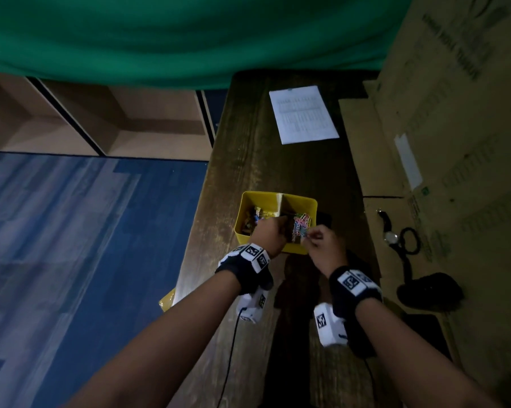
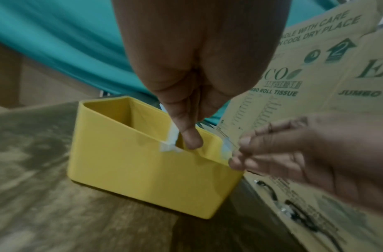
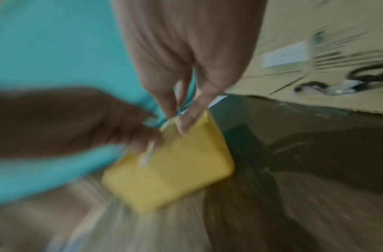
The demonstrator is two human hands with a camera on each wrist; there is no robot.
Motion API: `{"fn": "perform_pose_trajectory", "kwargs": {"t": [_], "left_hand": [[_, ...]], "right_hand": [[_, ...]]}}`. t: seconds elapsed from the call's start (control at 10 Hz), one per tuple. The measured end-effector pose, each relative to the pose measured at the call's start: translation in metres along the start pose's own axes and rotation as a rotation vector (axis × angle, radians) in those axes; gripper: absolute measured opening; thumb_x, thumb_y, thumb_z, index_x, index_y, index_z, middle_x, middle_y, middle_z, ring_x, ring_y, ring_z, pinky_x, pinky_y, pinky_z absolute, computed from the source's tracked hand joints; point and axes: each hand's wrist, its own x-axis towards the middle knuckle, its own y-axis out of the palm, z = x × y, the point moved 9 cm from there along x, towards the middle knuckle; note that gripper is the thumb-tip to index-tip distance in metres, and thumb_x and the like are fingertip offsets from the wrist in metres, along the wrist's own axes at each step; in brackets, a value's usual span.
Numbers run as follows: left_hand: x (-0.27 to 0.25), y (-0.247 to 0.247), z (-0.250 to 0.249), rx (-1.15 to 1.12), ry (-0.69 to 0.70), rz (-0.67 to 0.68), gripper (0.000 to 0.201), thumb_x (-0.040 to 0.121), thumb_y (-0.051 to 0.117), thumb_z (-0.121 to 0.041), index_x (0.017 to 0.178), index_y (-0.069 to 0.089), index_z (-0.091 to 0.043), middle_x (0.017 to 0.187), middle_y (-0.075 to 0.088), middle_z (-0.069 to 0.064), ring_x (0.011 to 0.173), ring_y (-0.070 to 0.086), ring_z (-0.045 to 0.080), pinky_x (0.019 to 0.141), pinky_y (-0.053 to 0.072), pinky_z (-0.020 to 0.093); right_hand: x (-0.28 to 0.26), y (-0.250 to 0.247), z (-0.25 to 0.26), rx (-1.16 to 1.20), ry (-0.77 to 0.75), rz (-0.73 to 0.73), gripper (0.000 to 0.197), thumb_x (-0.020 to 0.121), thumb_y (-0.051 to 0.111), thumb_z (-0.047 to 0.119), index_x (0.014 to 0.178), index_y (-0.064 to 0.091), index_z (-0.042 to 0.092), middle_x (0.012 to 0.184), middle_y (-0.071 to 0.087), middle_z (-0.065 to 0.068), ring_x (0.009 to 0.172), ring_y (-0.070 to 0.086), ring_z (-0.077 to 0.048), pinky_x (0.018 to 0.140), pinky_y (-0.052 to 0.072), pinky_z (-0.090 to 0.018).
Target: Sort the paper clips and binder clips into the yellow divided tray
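Both forearms reach forward over the dark wooden tabletop (image 1: pixel 248 160) to the yellow divided tray (image 1: pixel 266 201), which stands near the middle of it. The left hand (image 1: pixel 270 234) hangs over the tray's near rim by the centre divider (image 1: pixel 280 206), fingers curled down, one fingertip dipping inside the wall; whether it grips anything I cannot tell. The right hand (image 1: pixel 325 245) hovers at the tray's near right corner, thumb and fingertips pressed together on a thin, pale paper clip (image 1: pixel 307 235). Pastel paper clips (image 1: pixel 302 221) fill the right compartment; the left holds darker pieces, too dim to identify. The right wrist view is smeared with blur, so that pinch shows only vaguely.
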Motion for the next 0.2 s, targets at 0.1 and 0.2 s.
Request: {"fn": "perform_pose_trajectory", "kwargs": {"t": [0.1, 0.2], "left_hand": [[-0.020, -0.009, 0.008, 0.021, -0.024, -0.030, 0.038, 0.086, 0.046, 0.000, 0.118, 0.064, -0.010, 0.114, 0.066, 0.015, 0.107, 0.060, 0.032, 0.087, 0.046, 0.034], [-0.056, 0.001, 0.035, 0.021, -0.024, -0.059, 0.039, 0.083, 0.048, -0.002, 0.116, 0.066, -0.015, 0.115, 0.066, 0.010, 0.103, 0.062, 0.028, 0.085, 0.048, 0.032]], "right_hand": [[0.004, -0.008, -0.001, 0.101, 0.068, -0.013, 0.011, 0.088, 0.062, 0.008, 0.089, 0.058, 0.018, 0.100, 0.066, -0.003, 0.095, 0.063, -0.017, 0.082, 0.051, -0.033], [-0.012, -0.009, -0.024, 0.091, 0.105, -0.026, 0.024, 0.086, 0.064, 0.002, 0.079, 0.057, 0.025, 0.095, 0.068, -0.009, 0.091, 0.065, -0.023, 0.086, 0.053, -0.039]]}}
